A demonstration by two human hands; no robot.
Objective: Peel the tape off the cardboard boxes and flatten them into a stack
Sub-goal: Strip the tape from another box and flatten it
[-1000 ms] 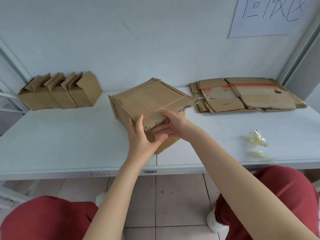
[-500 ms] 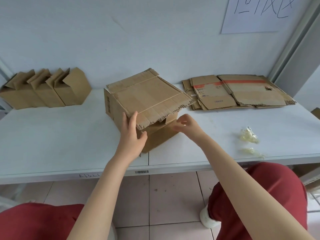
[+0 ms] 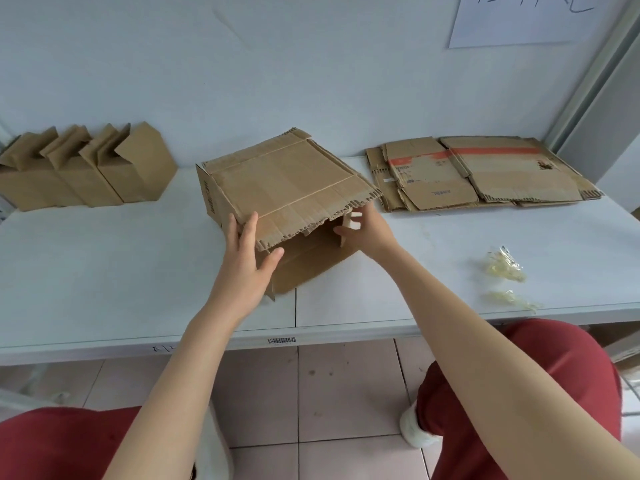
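- Head view, starting at the table's far left corner: three upright boxes stand in a row against the wall, top flaps raised, waiting their turn.
- My left hand grips the near left corner of the open box's big top flap, fingers spread flat on top and thumb tucked under the ragged edge.
- The open box lies on its side at the middle of the table, mouth towards me, with its lower flap resting on the surface close to the front edge.
- My right hand reaches in at the right side of the mouth, the thumb on one side of a short inner flap and the fingers on the other, pinching it.
- At the far right corner lies the flattened stack, and crumpled tape scraps sit near the front right edge.
- I judge the tape on this end is off and I am on the flattening step. Next I need to fold the flaps out and press the walls down, then carry the flat box right onto the stack.
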